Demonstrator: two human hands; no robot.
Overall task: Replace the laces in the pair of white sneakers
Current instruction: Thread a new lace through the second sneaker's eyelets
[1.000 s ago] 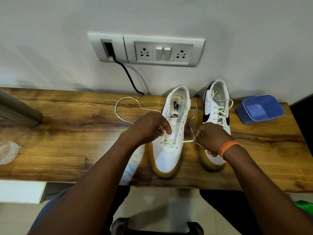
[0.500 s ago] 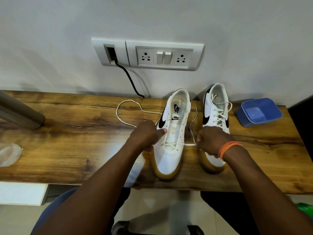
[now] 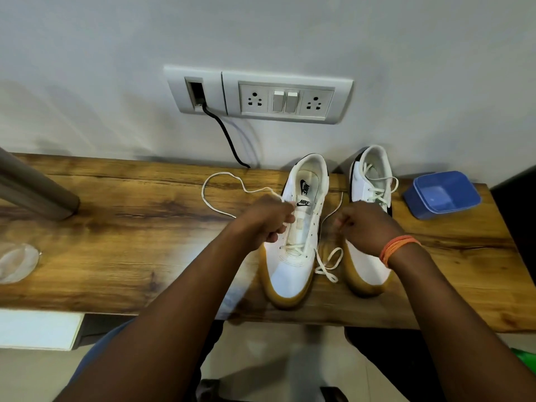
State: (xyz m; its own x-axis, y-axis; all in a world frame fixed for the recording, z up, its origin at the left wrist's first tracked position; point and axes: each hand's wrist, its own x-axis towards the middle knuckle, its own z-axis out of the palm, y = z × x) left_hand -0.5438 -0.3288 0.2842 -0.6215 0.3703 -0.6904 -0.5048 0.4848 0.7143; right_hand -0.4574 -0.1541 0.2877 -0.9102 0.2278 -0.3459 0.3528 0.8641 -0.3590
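Two white sneakers with gum soles stand side by side on the wooden table (image 3: 116,256), toes toward me. The left sneaker (image 3: 293,265) has a white lace (image 3: 327,264) threaded through its lowest eyelets only. My left hand (image 3: 268,219) pinches the lace's left strand beside the tongue; that strand trails off in a loop (image 3: 214,187) on the table. My right hand (image 3: 365,227), with orange bands on its wrist, pinches the right strand, which hangs slack in a loop between the shoes. The right sneaker (image 3: 371,268) is fully laced and partly hidden by my right hand.
A blue plastic tub (image 3: 443,195) sits on the table to the right of the shoes. A wall socket panel (image 3: 261,94) with a black cable (image 3: 226,137) is behind them. A grey tube (image 3: 34,192) and a clear lid (image 3: 17,259) lie at the left.
Both hands have moved up along the left sneaker toward its tongue. The right strand, taut before, now lies slack in a loop between the shoes.
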